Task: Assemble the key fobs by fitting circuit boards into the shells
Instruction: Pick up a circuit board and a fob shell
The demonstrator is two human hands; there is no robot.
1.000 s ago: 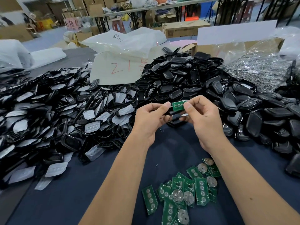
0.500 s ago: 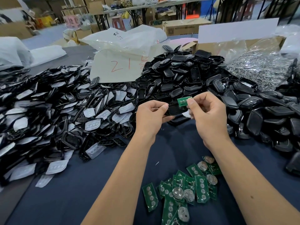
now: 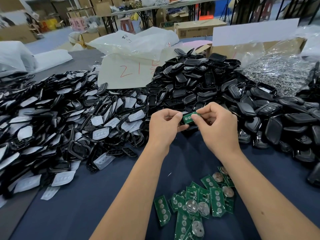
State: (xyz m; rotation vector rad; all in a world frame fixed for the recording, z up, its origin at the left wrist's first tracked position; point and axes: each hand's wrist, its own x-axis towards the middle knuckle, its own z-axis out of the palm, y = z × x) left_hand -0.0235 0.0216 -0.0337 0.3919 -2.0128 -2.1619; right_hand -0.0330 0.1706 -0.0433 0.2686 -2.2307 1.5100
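A loose heap of green circuit boards [image 3: 195, 203] is spread on the dark blue table cover [image 3: 86, 205] at six o'clock, between the forearms. Above it, at the centre, one green board [image 3: 188, 117] is pinched by the fingertips of the right hand [image 3: 218, 125] against a black shell [image 3: 181, 124] gripped in the curled left hand [image 3: 164, 126]. Black shell piles [image 3: 199, 84] are seen from nine to three o'clock, and a plastic bag [image 3: 131, 44] at twelve.

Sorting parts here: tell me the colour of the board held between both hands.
Green, seen in the head view: circuit board.
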